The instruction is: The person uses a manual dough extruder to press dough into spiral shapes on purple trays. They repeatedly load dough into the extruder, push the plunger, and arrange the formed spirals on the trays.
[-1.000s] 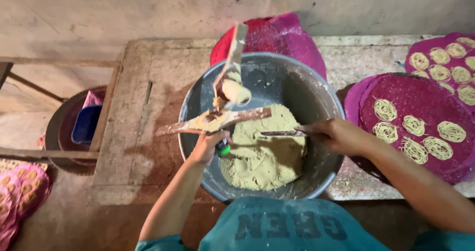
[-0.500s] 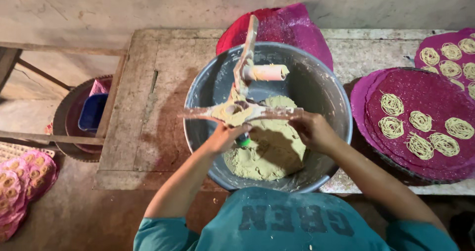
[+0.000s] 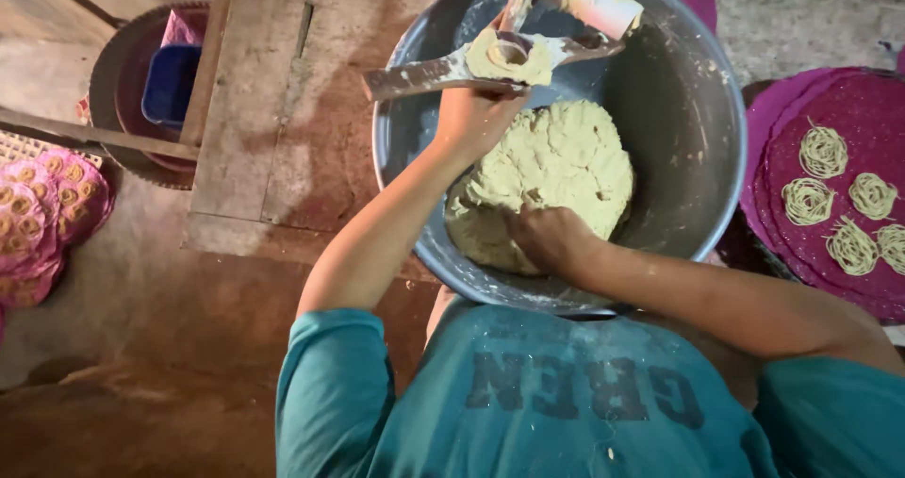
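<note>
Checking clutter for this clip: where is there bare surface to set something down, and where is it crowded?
Bare wooden tabletop lies between the metal basin and the round woven tray. The basin is crowded: dough, the wooden press, the left hand and right hand. The purple mat carries noodle coils.

The right hand (image 3: 551,238) now presses into the dough (image 3: 551,172) near the bowl's (image 3: 702,195) front edge, away from the press (image 3: 500,58).

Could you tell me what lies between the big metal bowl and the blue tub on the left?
In the head view, only bare, stained wooden tabletop lies between the metal bowl and the blue tub.
</note>
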